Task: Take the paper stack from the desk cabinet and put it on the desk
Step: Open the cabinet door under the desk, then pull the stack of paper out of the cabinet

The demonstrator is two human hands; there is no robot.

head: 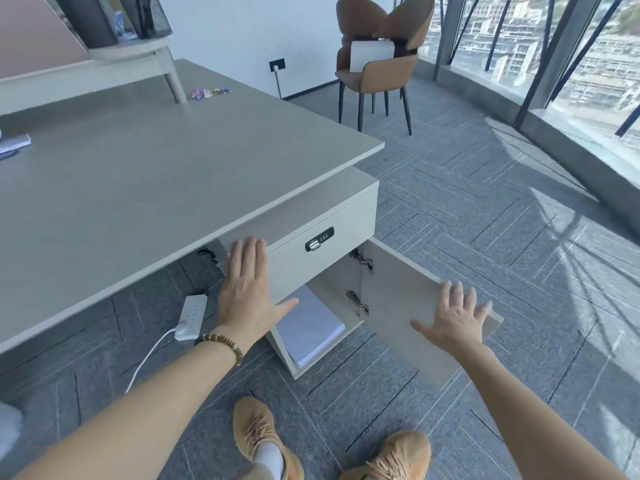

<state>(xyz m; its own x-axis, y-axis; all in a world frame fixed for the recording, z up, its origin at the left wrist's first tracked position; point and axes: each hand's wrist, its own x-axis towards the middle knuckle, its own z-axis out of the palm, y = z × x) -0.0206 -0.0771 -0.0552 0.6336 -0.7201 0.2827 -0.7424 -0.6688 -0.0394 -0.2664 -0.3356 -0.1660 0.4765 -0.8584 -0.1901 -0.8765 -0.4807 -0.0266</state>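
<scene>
A white paper stack lies flat inside the lower compartment of the pale desk cabinet, under a drawer with a combination lock. The cabinet door stands swung open to the right. My left hand hovers open, fingers spread, in front of the drawer's left end, its thumb just above the stack. Over the open door's outer edge is my right hand, open with fingers apart and holding nothing. The grey desk top stretches left above the cabinet.
A white power strip with its cable lies on the carpet under the desk. A brown chair stands by the far wall. Glass windows run along the right. Small coloured items and a notebook lie on the desk. My shoes are below.
</scene>
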